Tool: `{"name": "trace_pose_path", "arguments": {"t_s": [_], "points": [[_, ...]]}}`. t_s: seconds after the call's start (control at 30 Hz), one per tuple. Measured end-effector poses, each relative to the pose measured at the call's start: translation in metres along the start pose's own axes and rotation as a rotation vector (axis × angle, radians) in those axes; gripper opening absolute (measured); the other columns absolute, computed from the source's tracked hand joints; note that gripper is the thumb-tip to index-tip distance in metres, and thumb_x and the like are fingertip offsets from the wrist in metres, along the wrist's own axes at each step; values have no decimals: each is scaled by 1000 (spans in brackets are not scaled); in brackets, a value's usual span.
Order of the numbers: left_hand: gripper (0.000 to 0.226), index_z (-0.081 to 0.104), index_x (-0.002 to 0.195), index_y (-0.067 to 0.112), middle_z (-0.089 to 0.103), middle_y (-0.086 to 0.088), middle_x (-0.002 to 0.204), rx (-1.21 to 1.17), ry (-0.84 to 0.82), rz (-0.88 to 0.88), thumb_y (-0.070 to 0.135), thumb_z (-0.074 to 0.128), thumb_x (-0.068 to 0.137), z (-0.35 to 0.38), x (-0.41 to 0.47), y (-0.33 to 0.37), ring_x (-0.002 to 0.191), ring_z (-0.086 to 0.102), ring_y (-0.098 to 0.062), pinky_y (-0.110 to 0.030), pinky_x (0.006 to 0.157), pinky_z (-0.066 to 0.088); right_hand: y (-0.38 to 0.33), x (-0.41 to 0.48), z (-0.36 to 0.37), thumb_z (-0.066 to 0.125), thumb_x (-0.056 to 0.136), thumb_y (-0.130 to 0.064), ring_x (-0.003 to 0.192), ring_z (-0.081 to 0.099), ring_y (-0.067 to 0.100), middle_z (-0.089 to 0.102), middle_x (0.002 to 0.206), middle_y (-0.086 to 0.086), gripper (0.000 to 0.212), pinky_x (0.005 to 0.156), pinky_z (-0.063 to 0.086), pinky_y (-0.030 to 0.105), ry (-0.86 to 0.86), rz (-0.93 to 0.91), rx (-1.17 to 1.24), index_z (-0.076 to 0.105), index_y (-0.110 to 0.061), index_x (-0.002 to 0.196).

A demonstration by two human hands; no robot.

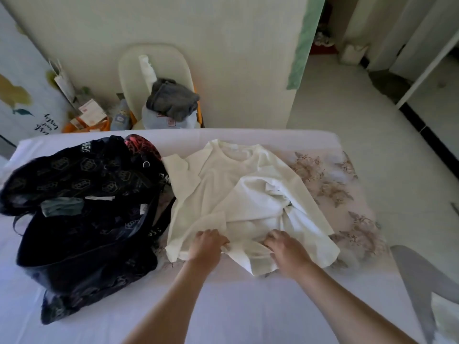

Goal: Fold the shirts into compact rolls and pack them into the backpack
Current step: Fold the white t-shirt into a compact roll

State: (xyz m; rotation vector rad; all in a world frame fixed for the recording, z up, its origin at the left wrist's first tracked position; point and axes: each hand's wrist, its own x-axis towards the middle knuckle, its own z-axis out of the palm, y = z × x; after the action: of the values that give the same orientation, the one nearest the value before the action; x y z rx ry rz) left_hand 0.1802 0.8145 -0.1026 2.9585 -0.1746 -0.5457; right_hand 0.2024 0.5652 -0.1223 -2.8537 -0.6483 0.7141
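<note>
A cream-white shirt [218, 184] lies spread on the bed, collar away from me, with a second, whiter shirt [268, 202] crumpled on top of its right half. My left hand [207, 244] and my right hand [285, 247] both grip the near hem of the cream shirt, fingers curled into the fabric. To the left lies a dark patterned backpack [82, 219], gaping open toward me, with a grey-green roll [62, 206] showing inside it.
The bed [223, 306] has a pale sheet and a floral cloth [330, 187] under the shirts. Behind the bed a white chair [159, 70] holds grey clothes [172, 100]. Clutter sits on the floor at back left. A grey object [422, 281] lies at the bed's right edge.
</note>
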Motion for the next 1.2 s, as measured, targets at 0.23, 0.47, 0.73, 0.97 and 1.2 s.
{"name": "trace_pose_path", "arguments": {"t_s": [0.23, 0.47, 0.73, 0.97, 1.2], "points": [[39, 57, 132, 26, 59, -2, 132, -300, -172, -28, 21, 45, 95, -23, -30, -23, 122, 53, -24, -34, 100, 43, -40, -27, -16, 49, 84, -28, 93, 65, 33, 65, 98, 8, 22, 65, 42, 32, 203, 61, 169, 63, -19, 98], [27, 71, 104, 20, 71, 4, 97, -202, -752, -8, 36, 65, 83, -35, -52, -10, 79, 66, -15, -26, 76, 52, -70, -59, -27, 60, 82, -47, 91, 70, 22, 66, 104, 2, 42, 72, 53, 33, -650, 273, 454, 66, -13, 105], [31, 66, 115, 30, 64, 6, 118, -493, -122, 124, 19, 47, 94, -38, -20, 42, 107, 60, -14, -25, 92, 47, -5, -51, -34, 54, 93, -23, 119, 56, 21, 57, 132, 2, 35, 98, 46, 35, 254, 435, 453, 55, -23, 128], [47, 42, 140, 19, 38, 0, 142, -443, 190, 61, 17, 50, 94, -27, 58, 75, 131, 35, -24, -37, 105, 35, 54, -3, -41, 31, 102, -55, 149, 22, 25, 17, 165, 0, 72, 117, 27, 48, 157, 479, 553, -2, -27, 159], [49, 33, 147, 21, 34, -4, 152, -385, 161, -11, 38, 39, 102, -22, 139, 83, 139, 31, -25, -39, 111, 30, 137, 43, -53, 3, 97, -60, 150, 12, 25, 9, 165, -3, 60, 116, 13, 62, 24, 587, 172, 22, -39, 150]]}}
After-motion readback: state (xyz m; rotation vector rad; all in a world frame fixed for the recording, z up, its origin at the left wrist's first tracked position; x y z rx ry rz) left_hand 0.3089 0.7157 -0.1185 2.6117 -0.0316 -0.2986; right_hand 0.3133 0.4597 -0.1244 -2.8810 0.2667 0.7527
